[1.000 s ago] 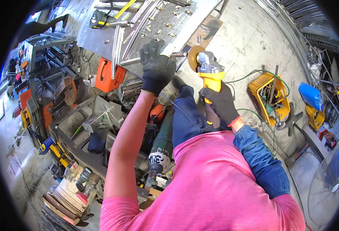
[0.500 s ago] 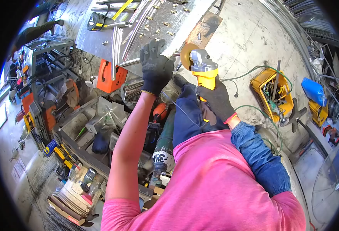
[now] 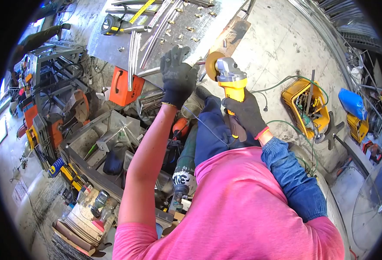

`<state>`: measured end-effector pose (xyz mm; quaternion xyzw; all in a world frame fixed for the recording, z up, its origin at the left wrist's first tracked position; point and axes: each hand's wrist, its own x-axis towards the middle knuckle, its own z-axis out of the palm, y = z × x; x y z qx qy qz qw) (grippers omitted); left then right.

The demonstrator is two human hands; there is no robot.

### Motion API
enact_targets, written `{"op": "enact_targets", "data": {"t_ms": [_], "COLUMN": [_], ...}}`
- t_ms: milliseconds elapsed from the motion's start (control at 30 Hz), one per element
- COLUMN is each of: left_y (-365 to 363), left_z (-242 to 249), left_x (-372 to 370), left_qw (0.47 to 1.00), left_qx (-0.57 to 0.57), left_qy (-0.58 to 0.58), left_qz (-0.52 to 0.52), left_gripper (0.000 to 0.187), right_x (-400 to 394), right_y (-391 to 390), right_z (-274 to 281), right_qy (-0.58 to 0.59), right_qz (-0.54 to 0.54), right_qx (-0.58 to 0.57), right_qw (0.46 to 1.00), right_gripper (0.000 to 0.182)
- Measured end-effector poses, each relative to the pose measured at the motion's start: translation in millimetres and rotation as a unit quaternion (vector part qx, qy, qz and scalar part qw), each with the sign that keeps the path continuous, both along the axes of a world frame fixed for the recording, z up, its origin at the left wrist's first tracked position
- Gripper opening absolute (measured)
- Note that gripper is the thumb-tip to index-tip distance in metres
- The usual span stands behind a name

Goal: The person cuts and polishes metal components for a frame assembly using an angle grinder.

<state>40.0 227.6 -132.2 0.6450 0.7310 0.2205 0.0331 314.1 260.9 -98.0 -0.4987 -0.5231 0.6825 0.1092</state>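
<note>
My right hand point(image 3: 246, 113), in a dark glove, grips a yellow and grey angle grinder point(image 3: 234, 89) by its body. The grinder's brown disc point(image 3: 214, 65) faces left, close to the end of a thin metal tube point(image 3: 153, 70). Around that tube, at the edge of the metal-topped table point(image 3: 113, 53), my gloved left hand point(image 3: 178, 74) is closed; the glove hides part of the tube. Several small brass-coloured pieces point(image 3: 190, 29) and a bundle of metal tubes point(image 3: 133, 54) lie on the tabletop beyond my left hand.
A tape measure point(image 3: 110, 25) lies on the table; a scorched board point(image 3: 233, 34) juts from its edge. Below stand an orange case point(image 3: 125, 89) and a green gas cylinder point(image 3: 186, 160). A yellow container point(image 3: 294, 104) holds tools; green cord point(image 3: 286, 79) crosses the floor. Another person's arm point(image 3: 41, 38) shows upper left.
The view has shifted slightly, so the table sits a little further right and lower. Both hands keep nearly the same pose, still holding the tube and the grinder.
</note>
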Motion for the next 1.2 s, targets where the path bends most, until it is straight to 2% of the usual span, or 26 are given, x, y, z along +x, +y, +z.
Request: {"op": "enact_targets", "data": {"t_ms": [233, 433, 500, 633, 700, 833, 1200], "left_y": [2.2, 0.1, 0.0, -0.6, 0.2, 1.8, -3.0], "left_z": [3.8, 4.9, 4.7, 4.8, 5.6, 0.7, -2.8], "left_x": [2.5, 3.1, 0.6, 3.0, 3.7, 2.4, 2.8], "left_qw": [1.000, 1.000, 1.000, 1.000, 1.000, 1.000, 0.999], "left_qx": [0.000, -0.006, -0.009, -0.005, -0.002, 0.002, -0.013], "left_qy": [-0.008, 0.002, 0.010, -0.002, -0.001, -0.002, 0.004], "left_qz": [0.004, 0.013, 0.012, 0.014, 0.016, 0.017, 0.029], "left_gripper": [0.037, 0.039, 0.040, 0.040, 0.040, 0.041, 0.041], "right_x": [-3.5, 10.8, 12.2, 6.2, -1.0, -3.8, -4.3], "right_y": [3.3, 0.2, 0.3, 4.1, 9.1, 6.8, 6.4], "right_z": [10.1, -10.7, -15.5, 0.9, 4.1, 8.6, 6.4], "right_qy": [-0.012, 0.002, 0.033, 0.078, 0.057, 0.004, 0.005], "right_qz": [0.005, -0.014, -0.081, -0.105, -0.068, -0.014, -0.001], "right_qx": [-0.030, -0.024, -0.139, -0.153, -0.088, -0.041, -0.028], "right_qw": [0.999, 1.000, 0.986, 0.980, 0.992, 0.999, 1.000], "right_gripper": [0.045, 0.040, 0.039, 0.041, 0.043, 0.045, 0.042]}}
